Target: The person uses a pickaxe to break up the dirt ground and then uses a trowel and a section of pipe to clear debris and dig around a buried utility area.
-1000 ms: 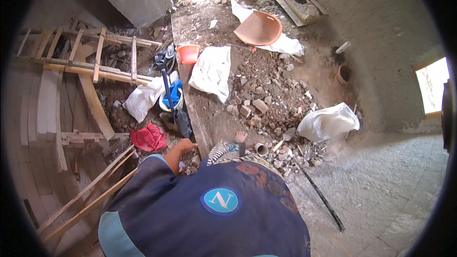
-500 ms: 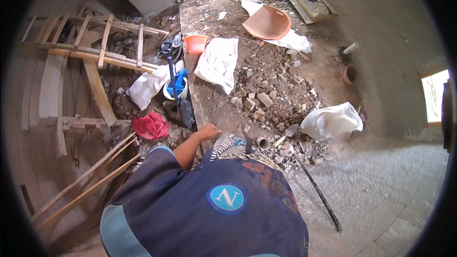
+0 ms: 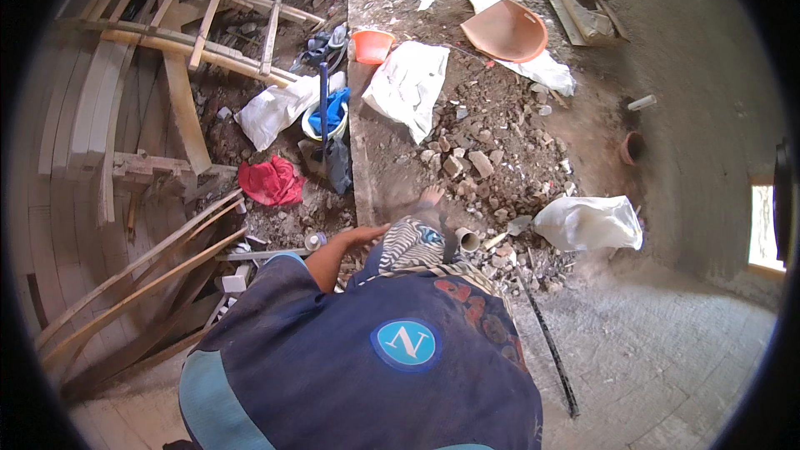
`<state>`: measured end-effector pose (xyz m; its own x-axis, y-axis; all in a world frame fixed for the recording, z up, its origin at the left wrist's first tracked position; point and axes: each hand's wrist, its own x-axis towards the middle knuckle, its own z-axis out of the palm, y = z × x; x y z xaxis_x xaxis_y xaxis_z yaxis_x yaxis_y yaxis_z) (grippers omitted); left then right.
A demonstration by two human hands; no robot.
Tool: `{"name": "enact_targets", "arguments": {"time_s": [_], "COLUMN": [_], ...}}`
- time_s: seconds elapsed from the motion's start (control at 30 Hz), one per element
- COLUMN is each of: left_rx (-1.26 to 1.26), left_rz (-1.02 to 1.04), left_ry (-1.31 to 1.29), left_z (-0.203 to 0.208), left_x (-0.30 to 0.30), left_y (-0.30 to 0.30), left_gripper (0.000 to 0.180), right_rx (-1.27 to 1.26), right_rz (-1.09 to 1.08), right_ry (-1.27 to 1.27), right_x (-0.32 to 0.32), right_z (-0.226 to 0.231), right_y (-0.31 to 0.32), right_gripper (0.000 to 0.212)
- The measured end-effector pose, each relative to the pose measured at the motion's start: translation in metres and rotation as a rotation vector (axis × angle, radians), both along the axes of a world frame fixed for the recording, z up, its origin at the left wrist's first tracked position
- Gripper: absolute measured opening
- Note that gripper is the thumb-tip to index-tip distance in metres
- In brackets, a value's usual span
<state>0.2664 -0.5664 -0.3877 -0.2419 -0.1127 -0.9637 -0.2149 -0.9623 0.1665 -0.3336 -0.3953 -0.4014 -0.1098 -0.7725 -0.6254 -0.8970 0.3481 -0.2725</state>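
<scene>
My left hand (image 3: pixel 365 237) reaches out past the dark blue shirt, its fingers stretched and nothing seen in them. It lies beside the striped cloth (image 3: pixel 406 243) over my leg; whether it touches the cloth is hard to tell. A bare foot (image 3: pixel 432 197), somewhat blurred, stands on the dirt just beyond the cloth. My right hand is out of sight. Close by on the right are a short pipe piece (image 3: pixel 467 239) and a trowel (image 3: pixel 508 233) lying on rubble (image 3: pixel 500 260). A red cloth (image 3: pixel 272 181) lies to the left of my hand.
Rubble and dirt cover the floor ahead. White sacks (image 3: pixel 408 87), an orange tub (image 3: pixel 372 47), a bucket (image 3: pixel 327 122) with blue cloth and a broken clay-coloured basin (image 3: pixel 507 31) lie about. A wooden ladder (image 3: pixel 196 52) and planks fill the left; a dark rod (image 3: pixel 550 346) lies right.
The view has shifted, so the scene sits further right and higher. My left hand's fingers, curled before, are now stretched out. The bare foot shows more clearly beyond the striped cloth.
</scene>
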Motion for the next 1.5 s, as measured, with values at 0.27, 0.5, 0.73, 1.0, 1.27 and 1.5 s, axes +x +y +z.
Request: {"name": "enact_targets", "arguments": {"time_s": [0.27,0.5,0.73,1.0,1.27,1.5], "left_rx": [-0.475,-0.736,-1.373,-1.554,-1.579,-1.518], "left_rz": [-0.256,-0.759,-0.142,-1.002,-1.112,-1.046], "left_ry": [-0.068,-0.187,0.437,1.449,1.488,1.467], "left_z": [0.078,0.104,0.330,0.536,0.572,0.562], "left_x": [-0.055,-0.068,-0.073,-0.143,-0.167,-0.178], "left_y": [-0.068,-0.111,-0.197,-0.230,-0.214,-0.214], "left_gripper": [0.088,0.062,0.044,0.052,0.040,0.045], "right_rx": [0.173,0.155,0.005,0.028,0.017,0.295], "right_rz": [-0.394,-0.556,-0.380,-0.953,-1.073,-0.756], "right_ry": [-0.279,-0.376,-0.075,-0.240,-0.334,-0.181], "right_x": [0.022,0.044,-0.019,0.049,0.101,0.111], "right_z": [0.057,0.082,0.003,0.035,0.003,0.012], "right_y": [-0.065,-0.098,-0.016,-0.018,0.029,0.067], "right_gripper": [0.040,0.035,0.032,0.035,0.032,0.034]}}
